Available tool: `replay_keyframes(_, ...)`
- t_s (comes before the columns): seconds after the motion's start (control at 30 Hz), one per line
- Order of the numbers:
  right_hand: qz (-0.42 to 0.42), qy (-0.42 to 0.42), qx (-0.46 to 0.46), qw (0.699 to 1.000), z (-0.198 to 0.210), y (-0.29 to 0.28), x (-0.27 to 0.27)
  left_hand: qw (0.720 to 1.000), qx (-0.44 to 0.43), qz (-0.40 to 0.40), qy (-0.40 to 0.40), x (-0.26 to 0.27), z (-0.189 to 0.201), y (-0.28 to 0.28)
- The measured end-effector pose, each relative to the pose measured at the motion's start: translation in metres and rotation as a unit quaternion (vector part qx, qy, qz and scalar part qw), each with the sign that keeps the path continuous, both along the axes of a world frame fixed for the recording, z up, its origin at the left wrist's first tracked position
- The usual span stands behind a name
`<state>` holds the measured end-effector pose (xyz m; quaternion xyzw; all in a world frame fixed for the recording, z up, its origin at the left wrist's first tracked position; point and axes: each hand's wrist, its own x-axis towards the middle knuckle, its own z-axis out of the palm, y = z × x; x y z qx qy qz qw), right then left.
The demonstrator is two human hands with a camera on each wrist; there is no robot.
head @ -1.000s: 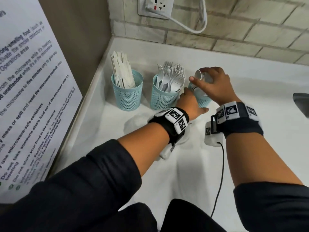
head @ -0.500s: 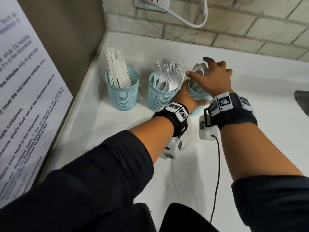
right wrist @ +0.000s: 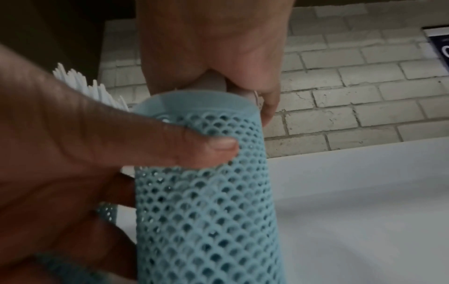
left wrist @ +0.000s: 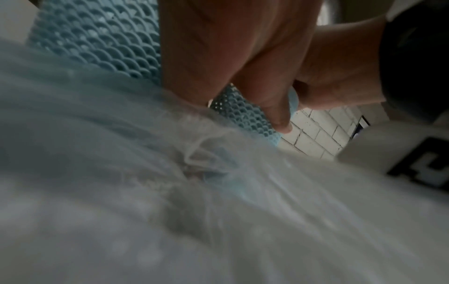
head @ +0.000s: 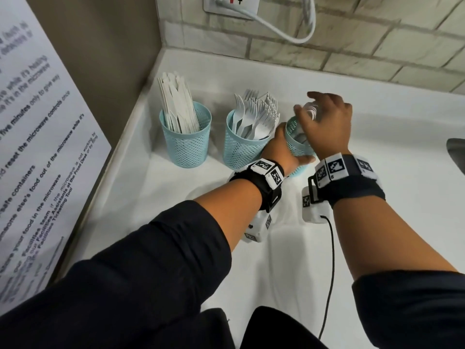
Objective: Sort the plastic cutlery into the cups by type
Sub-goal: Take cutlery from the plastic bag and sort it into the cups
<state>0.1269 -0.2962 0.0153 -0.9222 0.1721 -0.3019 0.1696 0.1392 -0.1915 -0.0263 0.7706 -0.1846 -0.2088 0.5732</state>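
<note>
Three blue mesh cups stand in a row on the white counter. The left cup (head: 186, 144) holds white knives (head: 176, 102). The middle cup (head: 241, 152) holds forks (head: 254, 117). My left hand (head: 281, 149) grips the right cup (head: 295, 144) by its side, thumb on the mesh (right wrist: 206, 148). My right hand (head: 327, 124) sits over this cup's mouth with its fingers curled round the bowls of white spoons (head: 310, 112) that stick up out of it. In the right wrist view the spoons (right wrist: 213, 82) show between palm and fingers, just above the rim (right wrist: 194, 98).
A grey panel with a printed notice (head: 37, 152) stands at the left, the brick wall with a socket and white cable (head: 276, 28) behind. A crumpled clear plastic film (left wrist: 194, 153) lies under my left wrist. A grey metal edge (head: 456, 152) shows at far right.
My right hand has come down over the right cup with the spoons and spread across its mouth. My left hand has kept its hold on the cup's side.
</note>
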Motion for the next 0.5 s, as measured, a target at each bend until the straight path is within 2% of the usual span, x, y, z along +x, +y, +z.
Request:
replay_keyframes(0.07,0.04,0.047,-0.01,0.998,-0.0009,-0.0008,0.0021,1.0,-0.001,-0.003,-0.003,-0.0006,-0.0009,0.0004)
replay_keyframes(0.13,0.064,0.04,-0.004,0.997,0.0012,0.001,0.0031,1.0,0.005,-0.004,-0.009,0.0011,-0.0007,-0.0008)
replay_keyframes(0.23,0.007,0.007,-0.004,1.0,0.0031,0.0041,0.0025,1.0,0.017,-0.011,-0.022,0.0016,-0.0002,0.0009)
replay_keyframes(0.37,0.068,0.036,-0.003,0.997,0.0042,0.0076,0.0021,0.999,0.02,-0.015,-0.031,0.0019,-0.0004,0.0031)
replay_keyframes(0.47,0.005,0.024,-0.003,1.0,0.0064,0.0046,0.0058,1.0,0.011,-0.006,-0.017,0.0008,0.0012,0.0029)
replay_keyframes(0.5,0.015,0.021,-0.008,1.0,0.006,0.0068,0.0056,1.0,0.009,-0.003,-0.015,0.0011,0.0005,0.002)
